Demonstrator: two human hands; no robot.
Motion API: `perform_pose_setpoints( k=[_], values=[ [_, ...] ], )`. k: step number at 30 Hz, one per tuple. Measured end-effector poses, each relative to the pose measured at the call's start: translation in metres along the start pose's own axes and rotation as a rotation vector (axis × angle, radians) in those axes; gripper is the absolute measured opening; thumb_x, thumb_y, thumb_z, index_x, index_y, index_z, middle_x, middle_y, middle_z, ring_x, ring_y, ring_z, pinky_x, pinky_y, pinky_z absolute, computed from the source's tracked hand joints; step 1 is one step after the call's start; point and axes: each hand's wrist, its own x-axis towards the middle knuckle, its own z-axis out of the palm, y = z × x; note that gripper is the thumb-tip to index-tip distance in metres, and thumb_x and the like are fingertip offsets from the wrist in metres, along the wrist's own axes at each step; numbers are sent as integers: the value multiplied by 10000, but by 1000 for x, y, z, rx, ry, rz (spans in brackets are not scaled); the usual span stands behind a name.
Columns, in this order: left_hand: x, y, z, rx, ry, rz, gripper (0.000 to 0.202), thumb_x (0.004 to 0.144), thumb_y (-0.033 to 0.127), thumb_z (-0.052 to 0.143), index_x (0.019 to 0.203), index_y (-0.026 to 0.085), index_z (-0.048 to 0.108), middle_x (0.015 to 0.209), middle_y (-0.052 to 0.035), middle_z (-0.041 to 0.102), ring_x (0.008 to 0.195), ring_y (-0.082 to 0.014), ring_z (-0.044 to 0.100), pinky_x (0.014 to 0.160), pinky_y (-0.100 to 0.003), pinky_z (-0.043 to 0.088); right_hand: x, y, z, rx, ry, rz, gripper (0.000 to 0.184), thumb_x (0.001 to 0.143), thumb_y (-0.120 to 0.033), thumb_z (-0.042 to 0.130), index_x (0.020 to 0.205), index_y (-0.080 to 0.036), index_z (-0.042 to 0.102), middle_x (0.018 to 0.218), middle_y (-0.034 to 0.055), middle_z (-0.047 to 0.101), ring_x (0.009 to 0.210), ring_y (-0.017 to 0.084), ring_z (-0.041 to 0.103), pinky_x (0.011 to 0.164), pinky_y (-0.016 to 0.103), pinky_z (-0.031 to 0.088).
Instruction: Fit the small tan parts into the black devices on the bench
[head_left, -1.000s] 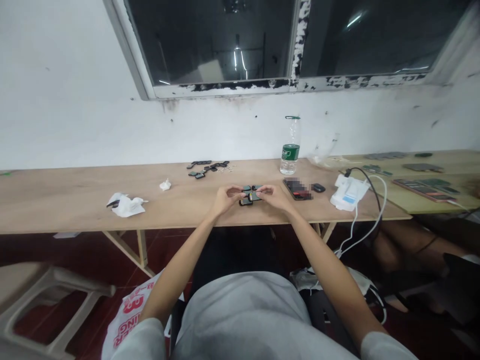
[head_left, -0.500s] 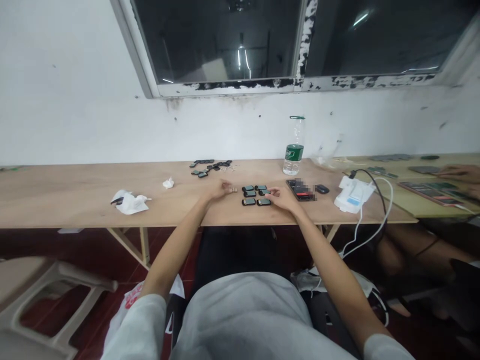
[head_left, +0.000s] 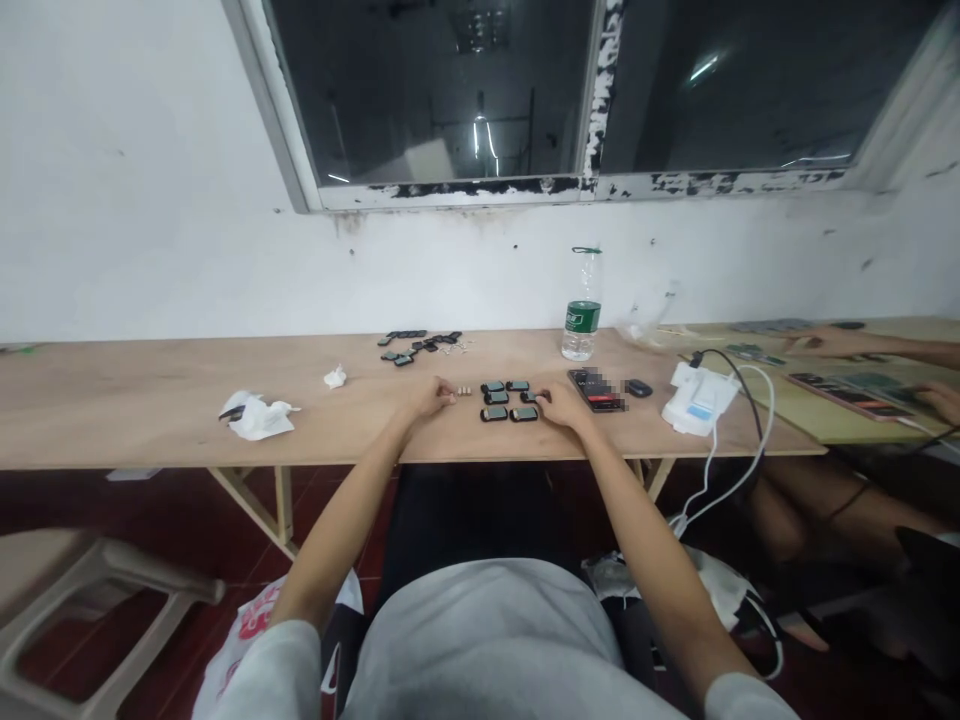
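Observation:
Several small black casings with grey-green faces (head_left: 494, 413) lie in two columns on the wooden table in front of me. My right hand (head_left: 562, 405) is at their right side, thumb and fingertips closed on the right end of one casing (head_left: 529, 397) in the middle of the group. To the left of the group is my left hand (head_left: 430, 398), fingers drawn together close to the tabletop. What its fingertips hold, if anything, is too small to make out. Just right of those fingertips sits a short row of tiny beige pieces (head_left: 463, 391).
More dark casings (head_left: 411, 350) and scattered pale bits (head_left: 454, 349) lie farther back. Crumpled tissues (head_left: 259, 415) are at left. To the right stand a water bottle (head_left: 582, 318), phone (head_left: 598, 390), dark oval object (head_left: 638, 388) and white power strip (head_left: 699, 398). Another person's hand (head_left: 814, 341) reaches in.
My left hand has drawn slightly left and nearer, away from the beige pieces. My right hand stays at the same casing. The other person's hand has reached farther left. The view has tilted slightly.

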Motion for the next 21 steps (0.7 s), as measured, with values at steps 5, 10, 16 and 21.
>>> perform_pose_setpoints(
  k=[5, 10, 16, 21],
  values=[
    [-27, 31, -5, -20, -9, 68, 296, 791, 360, 756, 1013, 169, 795, 918, -113, 802, 838, -273, 730, 761, -348, 545, 1, 5, -8, 99, 6, 15, 156, 880, -206, 675, 981, -178, 791, 997, 108, 801, 927, 260, 727, 865, 324, 534],
    [-46, 71, 4, -26, -23, 185, 280, 859, 336, 727, 1092, 195, 791, 996, -100, 812, 884, -275, 740, 778, -349, 542, -1, -2, -18, 306, 74, 60, 388, 700, -176, 822, 1085, -175, 770, 1028, 79, 790, 889, 257, 726, 847, 357, 570],
    [-54, 98, 22, -7, -42, 244, 305, 928, 325, 670, 1179, 182, 768, 909, -66, 804, 737, -218, 677, 709, -314, 495, -12, -34, -44, 513, 66, 22, 200, 797, -276, 790, 966, -171, 810, 1016, 115, 812, 923, 301, 752, 851, 396, 591],
    [-56, 109, 25, -21, 57, 347, 284, 948, 343, 669, 1177, 205, 764, 999, -74, 740, 803, -200, 645, 741, -301, 497, -21, -61, -55, 671, -31, -10, 295, 871, -382, 762, 1092, -195, 818, 932, 85, 819, 735, 231, 743, 730, 339, 598]
  ],
)
